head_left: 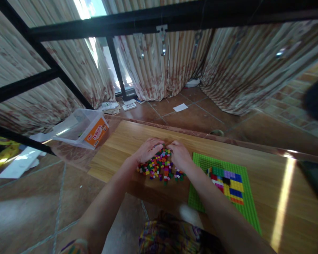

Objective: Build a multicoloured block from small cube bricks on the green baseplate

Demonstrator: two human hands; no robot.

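Observation:
A heap of small coloured bricks (159, 167) lies on the wooden table (116, 148). My left hand (147, 149) lies on the heap's far left side, fingers spread flat over the bricks. My right hand (180, 155) rests on the heap's far right side, fingers curved down onto the bricks. The two hands nearly touch at their fingertips. Right of the heap lies a green baseplate (201, 164) with a patch of coloured bricks (229, 185) built on it.
A clear plastic box with an orange label (84, 128) sits at the table's far left corner. Black metal frame bars (159, 17) cross overhead. Curtains (159, 67) hang behind, and papers (180, 107) lie on the tiled floor.

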